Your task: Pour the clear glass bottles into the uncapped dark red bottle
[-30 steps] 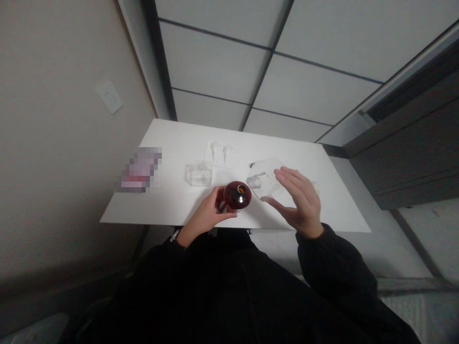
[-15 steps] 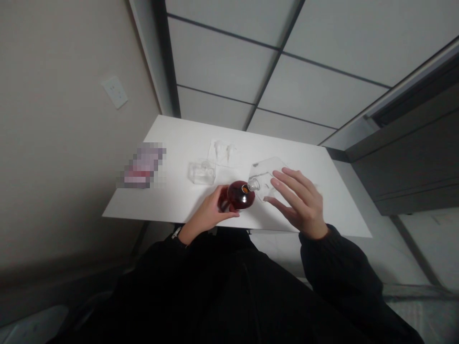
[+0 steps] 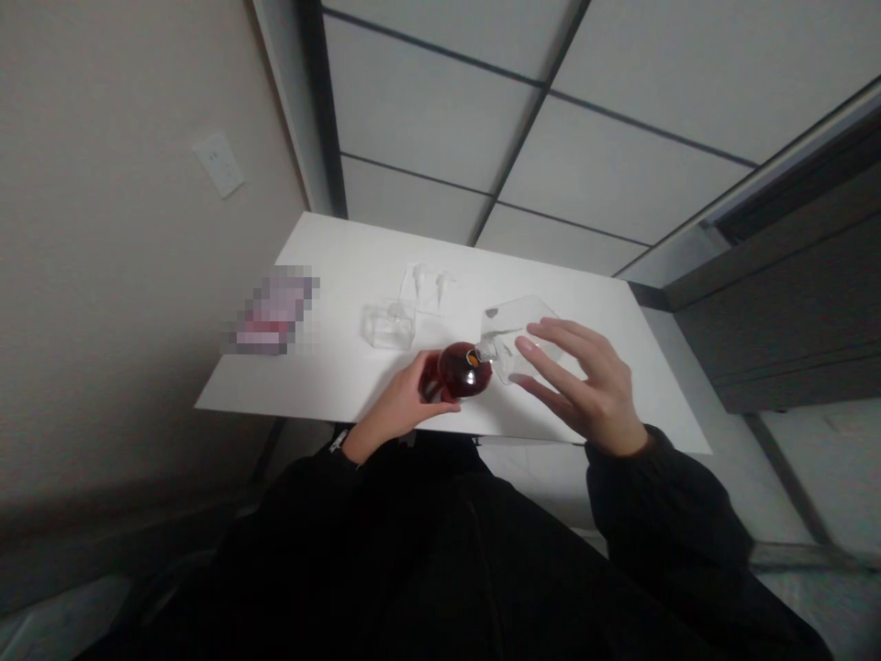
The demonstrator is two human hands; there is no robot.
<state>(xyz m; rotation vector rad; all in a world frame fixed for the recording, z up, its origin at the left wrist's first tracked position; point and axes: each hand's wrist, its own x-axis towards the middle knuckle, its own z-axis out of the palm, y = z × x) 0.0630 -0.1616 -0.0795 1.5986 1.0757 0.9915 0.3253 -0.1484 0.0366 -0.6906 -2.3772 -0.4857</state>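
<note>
My left hand is wrapped round an amber bottle with an uncapped mouth, holding it close to the table's front edge. Clear and angular, a second bottle lies tilted in my right hand, gripped between the thumb and fingers. Its neck points left and meets the amber bottle's mouth. Whether liquid flows between them I cannot tell. Behind my left hand stands a clear container. Two whitish pump tops lie on a white sheet further back.
A white table holds everything, with a panelled wall behind it. At its left end lies a blurred-out pinkish item. A wall socket is on the left wall, and a dark cabinet stands at the right.
My right hand has shifted slightly to the right with its fingers moved on the clear bottle. The bottle's neck stays at the amber bottle's mouth. The whole view has shifted a little.
</note>
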